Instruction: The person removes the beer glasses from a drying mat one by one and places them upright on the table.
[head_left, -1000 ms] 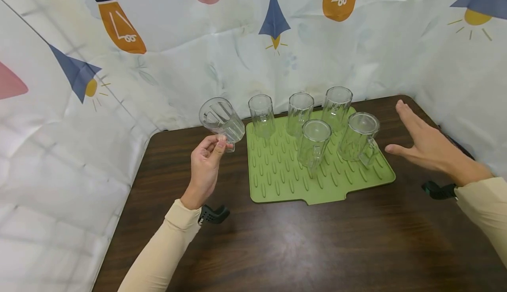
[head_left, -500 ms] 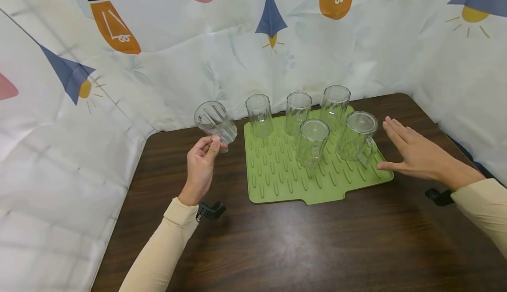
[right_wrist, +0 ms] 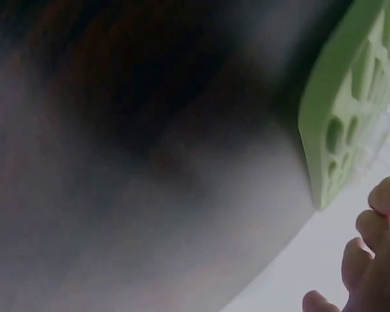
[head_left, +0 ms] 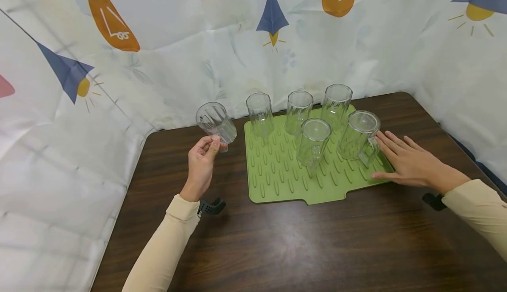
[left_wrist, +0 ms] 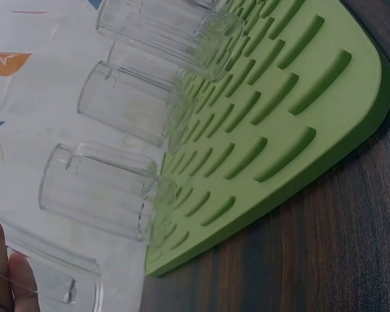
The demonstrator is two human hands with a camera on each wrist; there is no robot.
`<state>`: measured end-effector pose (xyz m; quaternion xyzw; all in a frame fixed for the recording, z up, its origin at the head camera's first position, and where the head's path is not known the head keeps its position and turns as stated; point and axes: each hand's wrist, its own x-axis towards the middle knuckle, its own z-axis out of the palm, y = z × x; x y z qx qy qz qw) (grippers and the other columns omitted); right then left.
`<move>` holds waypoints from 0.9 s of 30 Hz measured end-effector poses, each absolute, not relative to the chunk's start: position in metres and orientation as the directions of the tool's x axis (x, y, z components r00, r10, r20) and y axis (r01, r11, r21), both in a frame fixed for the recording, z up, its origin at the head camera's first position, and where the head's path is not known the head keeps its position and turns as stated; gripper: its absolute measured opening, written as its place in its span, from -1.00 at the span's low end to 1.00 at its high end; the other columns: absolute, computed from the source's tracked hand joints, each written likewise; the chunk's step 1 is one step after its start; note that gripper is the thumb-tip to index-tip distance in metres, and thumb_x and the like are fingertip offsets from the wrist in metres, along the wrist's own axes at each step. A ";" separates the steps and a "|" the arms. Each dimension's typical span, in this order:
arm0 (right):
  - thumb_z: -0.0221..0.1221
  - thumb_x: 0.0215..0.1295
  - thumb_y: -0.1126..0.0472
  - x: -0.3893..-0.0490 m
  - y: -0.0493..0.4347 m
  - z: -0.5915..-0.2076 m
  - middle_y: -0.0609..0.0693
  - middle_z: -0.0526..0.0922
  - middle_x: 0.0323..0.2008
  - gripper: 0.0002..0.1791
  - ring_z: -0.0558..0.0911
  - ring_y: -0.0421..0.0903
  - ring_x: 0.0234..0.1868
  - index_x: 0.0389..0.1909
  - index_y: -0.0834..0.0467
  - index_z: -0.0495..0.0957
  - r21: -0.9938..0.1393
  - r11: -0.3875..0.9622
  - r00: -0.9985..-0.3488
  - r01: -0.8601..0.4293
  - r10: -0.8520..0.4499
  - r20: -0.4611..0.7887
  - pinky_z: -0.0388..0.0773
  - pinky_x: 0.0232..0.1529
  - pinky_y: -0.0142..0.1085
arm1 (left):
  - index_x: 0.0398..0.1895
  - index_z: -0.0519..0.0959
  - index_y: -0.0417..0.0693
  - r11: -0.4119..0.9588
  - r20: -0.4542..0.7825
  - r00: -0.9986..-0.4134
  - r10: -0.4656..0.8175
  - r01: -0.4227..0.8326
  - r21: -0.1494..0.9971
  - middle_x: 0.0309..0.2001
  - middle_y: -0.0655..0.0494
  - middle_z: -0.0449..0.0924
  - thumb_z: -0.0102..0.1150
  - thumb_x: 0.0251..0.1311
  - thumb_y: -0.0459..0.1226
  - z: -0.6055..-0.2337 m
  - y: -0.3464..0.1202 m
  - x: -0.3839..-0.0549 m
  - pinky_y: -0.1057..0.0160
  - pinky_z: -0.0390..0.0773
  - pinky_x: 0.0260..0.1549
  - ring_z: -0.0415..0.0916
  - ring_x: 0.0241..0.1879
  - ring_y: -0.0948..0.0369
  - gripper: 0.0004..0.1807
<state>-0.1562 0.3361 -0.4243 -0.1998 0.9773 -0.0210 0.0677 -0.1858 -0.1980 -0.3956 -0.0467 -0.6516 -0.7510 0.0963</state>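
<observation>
My left hand pinches a clear glass mug by its handle, tilted and raised left of the green drying mat. Only the lower part of this mug and a few fingers show in the left wrist view. At the mat's right edge lies my right hand, fingers straight and spread, fingertips beside an upside-down glass mug. Another upside-down mug stands to its left. Along the back of the mat are three upright mugs, the leftmost glass mug nearest the held one.
The mat lies on a dark wooden table and has raised ribs and a spout-like lip at the front. A white printed curtain hangs close behind and on both sides of the table.
My right hand has moved left and down, from above the table to the mat's right edge. The left hand with its mug has shifted slightly left and lower.
</observation>
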 end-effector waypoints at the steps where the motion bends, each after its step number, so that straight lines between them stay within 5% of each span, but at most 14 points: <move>1: 0.17 0.28 -0.49 -0.156 0.335 -0.426 0.32 -0.14 0.67 0.28 -0.08 0.30 0.69 0.66 0.26 -0.18 -0.066 0.919 -0.909 -0.389 -0.394 -0.134 -0.03 0.56 0.39 | -0.12 0.57 -0.20 -0.129 0.190 -0.978 -0.083 0.200 0.971 -0.36 0.24 0.72 0.12 0.50 -0.35 -0.396 -0.198 -0.186 0.38 0.60 0.04 0.66 -0.23 0.32 -0.92; 16: 0.14 0.32 -0.47 -0.154 0.326 -0.439 0.42 -0.06 0.63 0.23 -0.03 0.35 0.67 0.63 0.34 -0.07 -0.138 0.917 -0.894 -0.374 -0.397 -0.208 -0.01 0.55 0.40 | -0.01 0.49 -0.50 -0.118 0.175 -0.980 -0.097 0.185 0.976 -0.37 0.26 0.72 0.13 0.48 -0.38 -0.407 -0.204 -0.199 0.36 0.61 0.02 0.67 -0.24 0.35 -0.75; 24: 0.13 0.33 -0.47 -0.153 0.325 -0.440 0.43 -0.07 0.63 0.22 -0.05 0.35 0.67 0.63 0.34 -0.07 -0.139 0.921 -0.897 -0.363 -0.386 -0.216 -0.03 0.55 0.41 | -0.21 0.62 -0.04 -0.120 0.159 -0.980 -0.122 0.174 0.977 -0.39 0.26 0.72 0.14 0.47 -0.39 -0.414 -0.207 -0.205 0.37 0.60 0.00 0.67 -0.27 0.34 -0.90; 27: 0.12 0.33 -0.47 -0.152 0.324 -0.440 0.41 -0.08 0.64 0.23 -0.06 0.35 0.67 0.63 0.33 -0.08 -0.133 0.924 -0.900 -0.357 -0.379 -0.215 -0.03 0.54 0.42 | -0.20 0.62 -0.06 -0.120 0.149 -0.981 -0.122 0.163 0.979 -0.40 0.27 0.72 0.14 0.48 -0.38 -0.417 -0.209 -0.207 0.38 0.61 -0.01 0.67 -0.27 0.35 -0.91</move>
